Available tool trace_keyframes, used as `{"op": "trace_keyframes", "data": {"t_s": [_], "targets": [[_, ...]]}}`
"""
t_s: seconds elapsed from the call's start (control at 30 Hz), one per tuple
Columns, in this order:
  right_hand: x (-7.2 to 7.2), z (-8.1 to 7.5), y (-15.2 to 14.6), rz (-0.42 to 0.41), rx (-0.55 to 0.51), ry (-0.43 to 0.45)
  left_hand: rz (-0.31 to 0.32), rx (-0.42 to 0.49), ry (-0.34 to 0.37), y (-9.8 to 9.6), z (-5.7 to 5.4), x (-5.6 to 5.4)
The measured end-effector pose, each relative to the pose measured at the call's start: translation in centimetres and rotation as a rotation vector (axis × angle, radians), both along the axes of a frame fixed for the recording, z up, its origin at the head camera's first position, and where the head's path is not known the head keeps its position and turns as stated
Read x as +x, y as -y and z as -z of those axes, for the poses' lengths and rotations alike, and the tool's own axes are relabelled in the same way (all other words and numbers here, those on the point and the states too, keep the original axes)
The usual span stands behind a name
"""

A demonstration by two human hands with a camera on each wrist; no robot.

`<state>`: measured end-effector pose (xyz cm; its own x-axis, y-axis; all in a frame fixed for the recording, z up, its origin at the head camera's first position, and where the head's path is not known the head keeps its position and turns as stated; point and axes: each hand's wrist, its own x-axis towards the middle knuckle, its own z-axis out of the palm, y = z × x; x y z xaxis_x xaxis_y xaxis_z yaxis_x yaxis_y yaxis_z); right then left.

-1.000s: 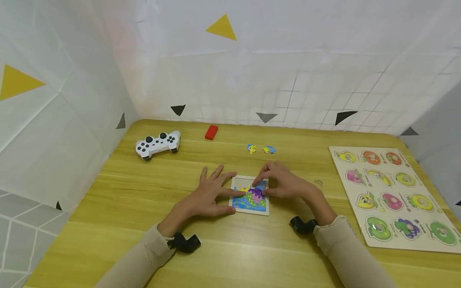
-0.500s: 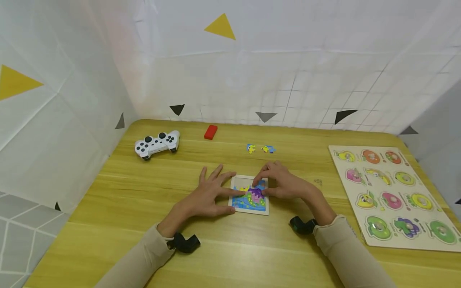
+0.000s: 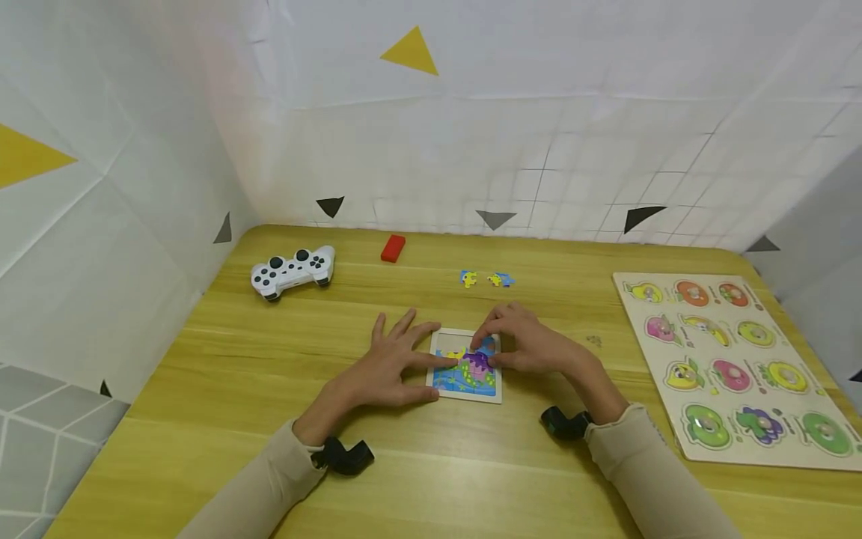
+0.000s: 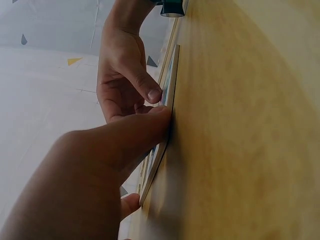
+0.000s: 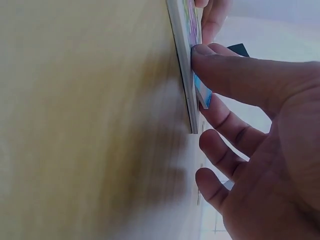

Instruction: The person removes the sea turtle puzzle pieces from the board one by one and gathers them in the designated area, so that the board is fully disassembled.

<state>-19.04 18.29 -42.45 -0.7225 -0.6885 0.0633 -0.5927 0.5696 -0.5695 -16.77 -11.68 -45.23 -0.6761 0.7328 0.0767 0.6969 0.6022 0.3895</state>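
A small jigsaw puzzle (image 3: 465, 386) in a pale square frame lies mid-table, its upper left part without pieces. My left hand (image 3: 387, 368) spreads its fingers over the frame's left side: the thumb touches the near left edge, and the index finger reaches straight onto the picture. With thumb and forefinger, my right hand (image 3: 528, 340) pinches a blue puzzle piece (image 5: 204, 94) at the upper right of the frame. That piece stands tilted above the board in the right wrist view. Beyond the frame lie two loose yellow-and-blue pieces, a left one (image 3: 468, 279) and a right one (image 3: 500, 279).
A white game controller (image 3: 292, 272) lies at the back left, with a red block (image 3: 393, 248) to its right. On the right side rests a large wooden fruit puzzle board (image 3: 723, 352). White sheeting (image 3: 431, 150) rises behind the table.
Both hands keep nearly the same place. The blue piece at my right fingertips has tilted a little, with more of its blue face showing.
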Motion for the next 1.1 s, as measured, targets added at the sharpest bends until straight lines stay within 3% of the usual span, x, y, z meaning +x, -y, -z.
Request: {"op": "trace_keyframes", "data": {"t_s": [1.1], "targets": [[-0.39,0.22,-0.94,0.064,-0.055,0.099,0.007,0.006,0.001,0.1,0.15,0.02]]}}
